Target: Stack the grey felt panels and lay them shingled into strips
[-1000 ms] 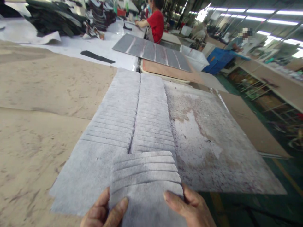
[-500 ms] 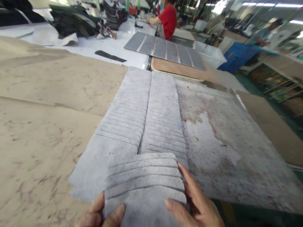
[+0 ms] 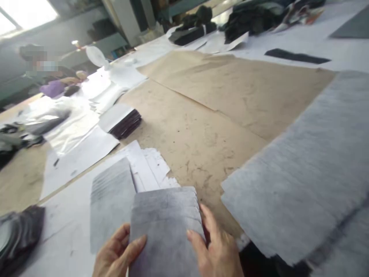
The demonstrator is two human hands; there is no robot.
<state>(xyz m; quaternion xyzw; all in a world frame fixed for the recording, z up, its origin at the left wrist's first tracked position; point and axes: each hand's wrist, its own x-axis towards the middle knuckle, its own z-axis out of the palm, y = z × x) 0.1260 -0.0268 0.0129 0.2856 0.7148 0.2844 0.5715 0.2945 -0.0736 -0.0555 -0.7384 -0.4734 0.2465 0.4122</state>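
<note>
Your held stack (image 3: 165, 238) is soft grey, felt-like sheets, low in view; matte, faintly mottled, darker in patches; upper edges stepped in a shallow fan, corners rounded at the top right, steps showing down the right side.

Your left hand (image 3: 118, 250) is part closed on its left edge, thumb flat on the top face, fingers curled at the side; your right hand (image 3: 219, 242) is a little more open, thumb tip on the top face, fingers along the right edge; the stack is gripped between both.

Just beyond your left hand, a second grey stack (image 3: 111, 204), also fanned, on white sheets (image 3: 155, 165); farther up, a dark-edged stack (image 3: 122, 119) with a pale top; brown paper (image 3: 196, 142) covers the middle of the table; wide grey layers (image 3: 302, 165) at right, overlapping the paper; a dark strip (image 3: 296, 56) on white beyond; dark curved pieces (image 3: 23, 234) at lower left, blurred; a person in a purple sleeve (image 3: 53, 88), far left.
</note>
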